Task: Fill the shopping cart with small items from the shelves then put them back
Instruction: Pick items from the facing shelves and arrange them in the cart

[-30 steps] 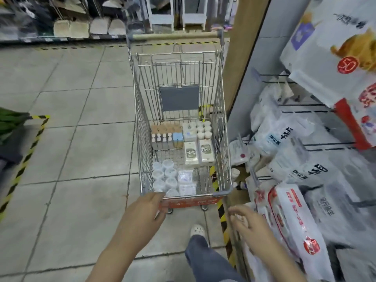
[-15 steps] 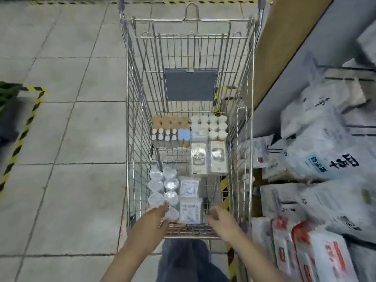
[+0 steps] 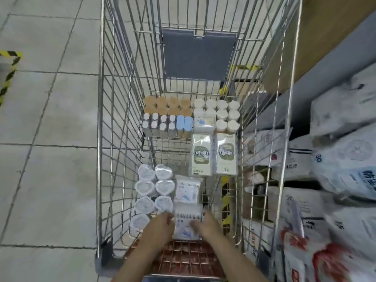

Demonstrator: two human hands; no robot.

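Observation:
I look down into a wire shopping cart (image 3: 100,139). A clear packet of white sticks (image 3: 186,217) lies at its near end. My left hand (image 3: 160,226) holds the packet's left edge with curled fingers. My right hand (image 3: 204,222) holds its right side, thumb across the top. Just beyond it lies a second, similar packet (image 3: 187,190). Several clear heart-shaped tubs (image 3: 154,186) stand to the left of the packets. Two green-and-white packs (image 3: 213,153) lie further in. Brown-lidded jars (image 3: 166,104), white-lidded jars (image 3: 223,112) and small bottles (image 3: 160,123) line the far end.
Shelves on the right hold large white bags (image 3: 341,159) pressed close to the cart's right wall. A grey flap (image 3: 195,55) hangs on the cart's far wall. Tiled floor lies on the left, with yellow-black tape (image 3: 8,74) at its edge.
I have leaned over the cart, which now fills the view. Both hands moved from the near rim down into the cart and closed on the near packet.

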